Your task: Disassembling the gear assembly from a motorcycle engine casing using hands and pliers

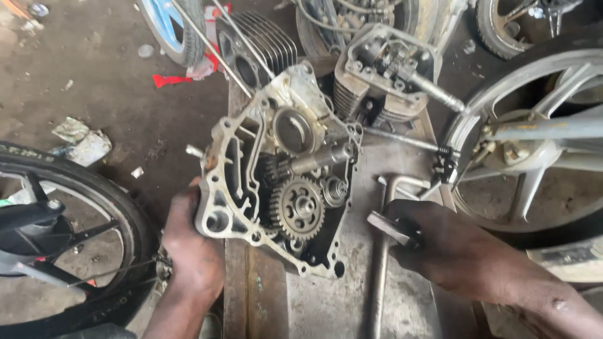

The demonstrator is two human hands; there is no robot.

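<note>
my left hand point(191, 251) and right hand point(455, 248) bare, no gloves or sleeves; forearms uncovered, smeared with dark grease.

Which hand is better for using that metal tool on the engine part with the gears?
Probably the right hand. Its fingers are already wrapped around the metal tool, just beside the open engine case. The left hand is busy gripping the case's left edge, steadying it on the bench.
</note>
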